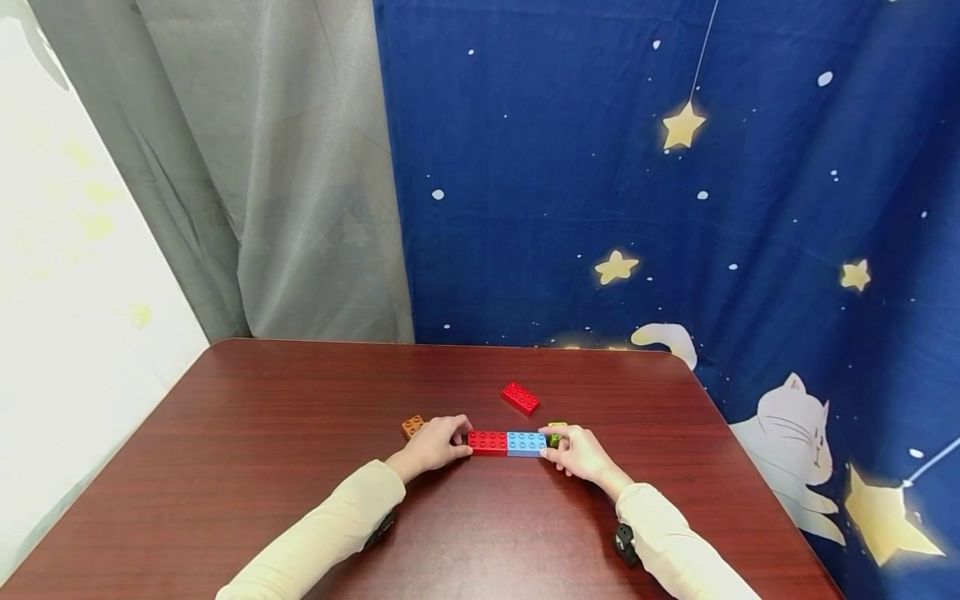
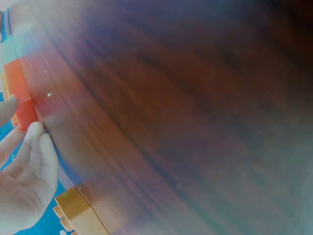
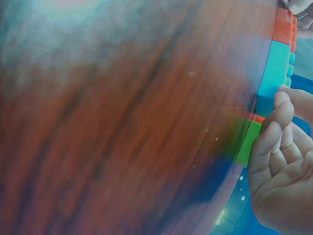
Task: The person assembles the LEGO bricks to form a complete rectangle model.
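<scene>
A red toy building brick (image 1: 488, 443) and a light blue one (image 1: 527, 444) sit end to end in a row on the table, studs up. At the row's left end, my left hand (image 1: 437, 444) grips the red brick between thumb and fingers. My right hand (image 1: 581, 453) pinches the far end of the blue brick, its thumb at the near corner and index finger at the back one. In the right wrist view the blue brick (image 3: 273, 73) adjoins the red brick (image 3: 283, 27), and a green brick (image 3: 249, 143) shows beside the right fingers.
Behind the row lies another red brick (image 1: 521, 398), turned at an angle. An orange brick (image 1: 412, 427) is partly hidden by the left hand, a yellow-green brick (image 1: 557, 435) by the right. The brown table (image 1: 300, 392) ends at a blue starry curtain (image 1: 525, 208).
</scene>
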Demonstrator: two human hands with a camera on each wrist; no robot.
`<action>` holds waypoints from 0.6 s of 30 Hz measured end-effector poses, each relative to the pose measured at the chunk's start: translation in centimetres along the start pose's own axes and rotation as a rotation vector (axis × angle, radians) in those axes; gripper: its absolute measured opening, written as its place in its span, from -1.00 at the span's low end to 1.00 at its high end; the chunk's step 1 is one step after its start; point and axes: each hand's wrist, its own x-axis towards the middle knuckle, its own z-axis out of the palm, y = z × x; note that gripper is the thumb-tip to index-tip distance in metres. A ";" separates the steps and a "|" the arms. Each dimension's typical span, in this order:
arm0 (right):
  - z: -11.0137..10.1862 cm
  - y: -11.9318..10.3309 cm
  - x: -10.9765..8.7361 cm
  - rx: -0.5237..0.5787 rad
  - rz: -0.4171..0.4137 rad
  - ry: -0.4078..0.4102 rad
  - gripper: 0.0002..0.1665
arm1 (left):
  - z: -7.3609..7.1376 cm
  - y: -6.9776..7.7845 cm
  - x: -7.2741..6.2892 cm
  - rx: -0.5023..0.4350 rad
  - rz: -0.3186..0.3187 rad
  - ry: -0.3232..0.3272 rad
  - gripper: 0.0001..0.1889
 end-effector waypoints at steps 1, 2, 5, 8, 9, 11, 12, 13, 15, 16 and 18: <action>0.0 0.0 0.0 0.003 -0.003 0.001 -0.57 | 0.0 0.0 0.0 -0.001 0.001 0.001 -0.74; 0.0 0.0 0.0 0.007 -0.006 0.002 -0.57 | 0.0 0.0 0.0 -0.002 0.002 0.002 -0.74; 0.1 0.0 0.0 0.018 -0.017 0.003 -0.56 | -0.1 0.0 -0.1 -0.004 0.003 0.004 -0.75; 0.1 0.0 0.0 0.028 -0.032 0.007 -0.54 | 0.0 0.0 -0.1 -0.005 0.003 0.004 -0.75; 0.1 0.0 0.0 0.034 -0.037 0.010 -0.54 | 0.0 0.0 0.0 -0.005 0.004 0.005 -0.75; 0.0 -0.1 0.1 0.046 -0.042 0.017 -0.55 | 0.0 -0.1 0.0 -0.006 0.006 0.006 -0.75; -0.1 -0.2 0.2 0.052 -0.043 0.022 -0.55 | 0.0 -0.1 0.0 -0.006 0.006 0.007 -0.75; -0.2 -0.2 0.2 0.063 -0.042 0.027 -0.55 | 0.0 -0.1 0.0 -0.005 0.005 0.007 -0.75; -0.3 -0.3 0.4 0.071 -0.035 0.031 -0.57 | 0.1 -0.1 0.0 -0.005 0.005 0.006 -0.75; -0.4 -0.4 0.5 0.071 -0.032 0.034 -0.57 | 0.1 -0.1 0.1 -0.005 0.006 0.007 -0.75; -0.5 -0.5 0.6 0.073 -0.027 0.041 -0.58 | 0.1 -0.2 0.1 -0.006 0.003 0.005 -0.75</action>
